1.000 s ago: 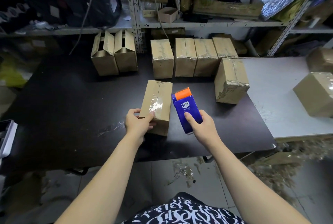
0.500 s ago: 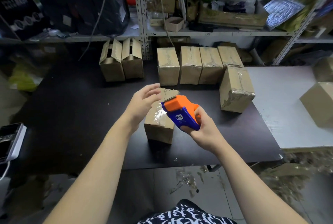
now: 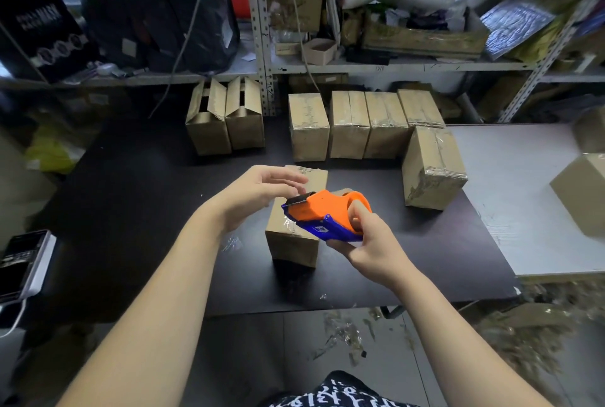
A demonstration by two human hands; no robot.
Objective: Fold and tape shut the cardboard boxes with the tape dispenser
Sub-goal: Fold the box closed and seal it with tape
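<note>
Orange and blue plastic tape dispenser (image 3: 322, 215) is up in the air over the black counter (image 3: 131, 197). The right hand (image 3: 371, 243) has its fingers (image 3: 357, 211) clamped round the dispenser's body, cutter end pointing left. The left hand (image 3: 258, 193) is right beside that cutter end, with its fingers (image 3: 288, 182) loose, spread apart and holding nothing I can make out. My guess is it's going for the loose tape end, but I can't see any tape tail.

The box (image 3: 291, 243) being worked on sits on the counter directly under the dispenser, near the front edge. There's shiny tape on its top already, and neither hand seems to be on it.

Stuff that could go sideways from here:

- Those left fingertips are very close to the cutter. Grab at the tape end carelessly and you catch the teeth instead.
- If the tape end has stuck back flat to the roll, picking at it one-handed will probably twist it or fold it onto itself.
- Nobody's holding the box. Press the dispenser down and drag, and I'd expect a light box to skid on that smooth top or tip off the front edge.
- Start the strip off-centre and it wrinkles past the seam.

Two open boxes (image 3: 226, 118) at the back haven't been folded yet. They're next to the taped boxes (image 3: 348, 125).
</note>
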